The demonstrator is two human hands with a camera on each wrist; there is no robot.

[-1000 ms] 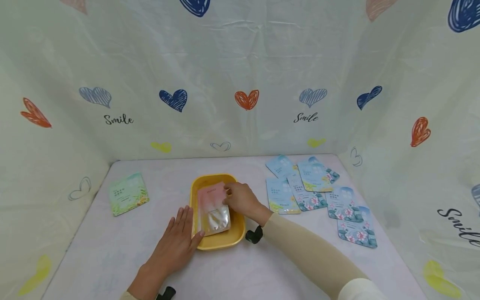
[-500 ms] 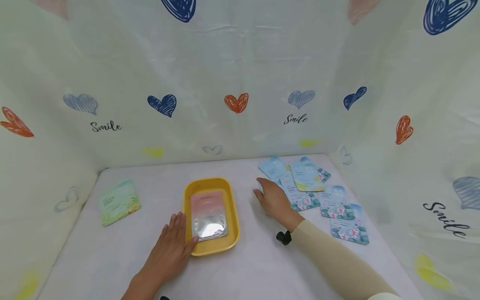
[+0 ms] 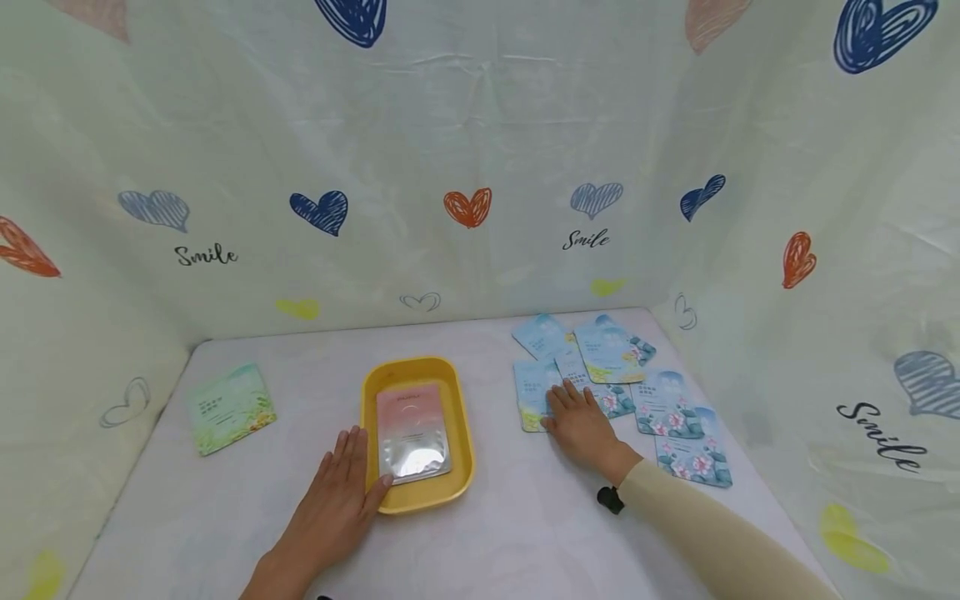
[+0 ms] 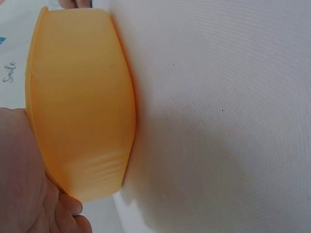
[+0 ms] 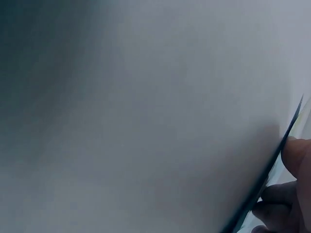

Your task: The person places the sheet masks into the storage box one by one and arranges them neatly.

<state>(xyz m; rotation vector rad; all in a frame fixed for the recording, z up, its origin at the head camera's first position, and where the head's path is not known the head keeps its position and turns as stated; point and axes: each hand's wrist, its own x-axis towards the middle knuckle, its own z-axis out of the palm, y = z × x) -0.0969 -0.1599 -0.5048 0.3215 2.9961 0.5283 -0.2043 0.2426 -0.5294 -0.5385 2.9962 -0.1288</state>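
Note:
A yellow tray (image 3: 467, 442) stands mid-table with a pink and silver sheet mask packet (image 3: 411, 421) flat inside. My left hand (image 3: 330, 504) rests against the tray's left side, fingers straight, thumb over the near left rim. The left wrist view shows the tray's outer wall (image 4: 82, 97) beside that hand (image 4: 22, 179). To the right, my right hand (image 3: 588, 429) lies with extended fingers on the blue packets, touching a blue-yellow packet (image 3: 531, 387) and a flowered one (image 3: 617, 400). In the right wrist view its thumb and fingers meet a packet's edge (image 5: 265, 179).
More blue packets (image 3: 611, 350) overlap at the back right, and two flowered ones (image 3: 693, 454) lie nearer the right edge. A green packet (image 3: 231, 408) sits alone at the left. A heart-printed curtain (image 3: 405, 125) encloses the table's back and sides.
My right hand has let go of the pink packet in the tray and moved right onto the blue packets. The left hand stays at the tray. The head view has shifted slightly.

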